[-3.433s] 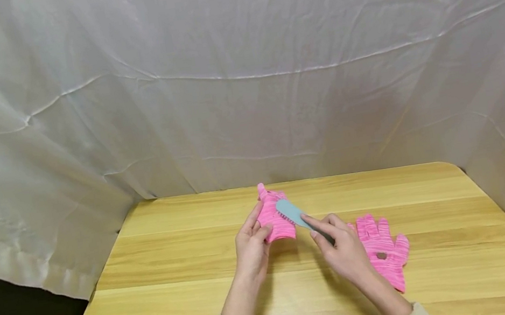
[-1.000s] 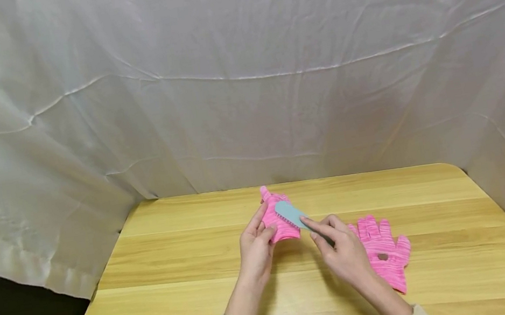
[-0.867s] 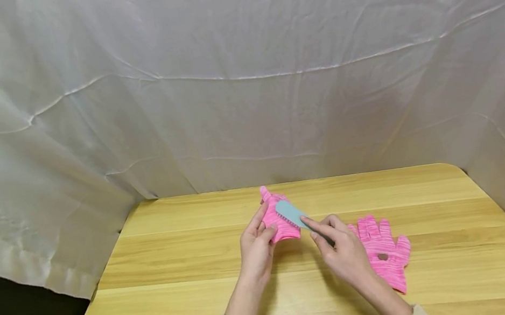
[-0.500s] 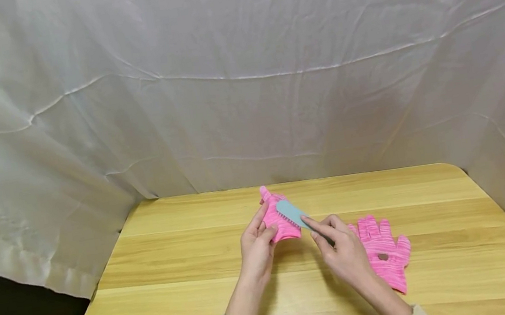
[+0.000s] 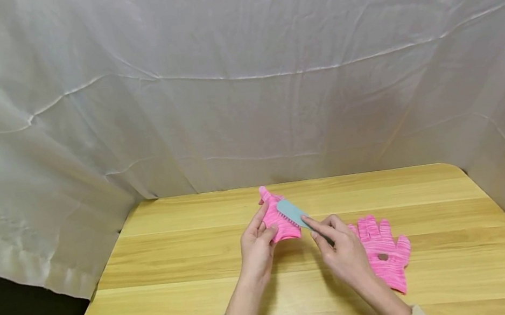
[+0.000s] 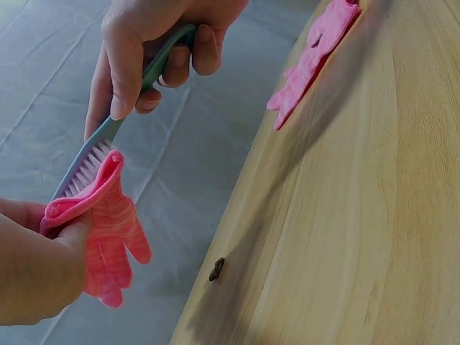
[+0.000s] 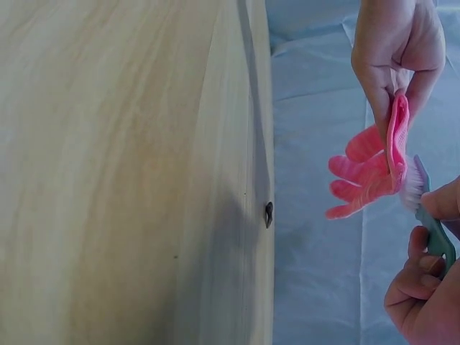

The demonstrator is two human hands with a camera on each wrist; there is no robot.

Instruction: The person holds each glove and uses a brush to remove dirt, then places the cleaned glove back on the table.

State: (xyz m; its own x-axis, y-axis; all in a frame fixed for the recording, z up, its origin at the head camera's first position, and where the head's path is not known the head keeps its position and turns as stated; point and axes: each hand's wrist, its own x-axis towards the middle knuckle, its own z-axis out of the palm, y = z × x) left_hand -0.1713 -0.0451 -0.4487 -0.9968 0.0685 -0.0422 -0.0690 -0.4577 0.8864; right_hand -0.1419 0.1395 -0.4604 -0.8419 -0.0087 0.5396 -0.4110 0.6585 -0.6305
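Note:
My left hand (image 5: pixel 257 244) pinches a pink knitted glove (image 5: pixel 278 221) near its cuff, thumb in front, and holds it up over the table. In the left wrist view the glove's fingers hang loose below the cuff. My right hand (image 5: pixel 344 247) grips a blue-green brush (image 5: pixel 291 211) by its handle, index finger stretched along the back. White bristles (image 7: pixel 412 185) press against the glove's face in the right wrist view. A second pink glove (image 5: pixel 389 268) with a brown spot lies flat on the table, partly hidden behind my right hand and wrist.
The wooden table (image 5: pixel 182 309) ends at a grey cloth (image 5: pixel 246 115) hung behind it and along its sides. A small dark brown lump (image 6: pixel 217 269) lies near the table's far edge, seen in both wrist views.
Since the oldest frame, the held glove and left hand have shifted slightly right and down. The brush head has made small shifts over the glove. The second glove lies still.

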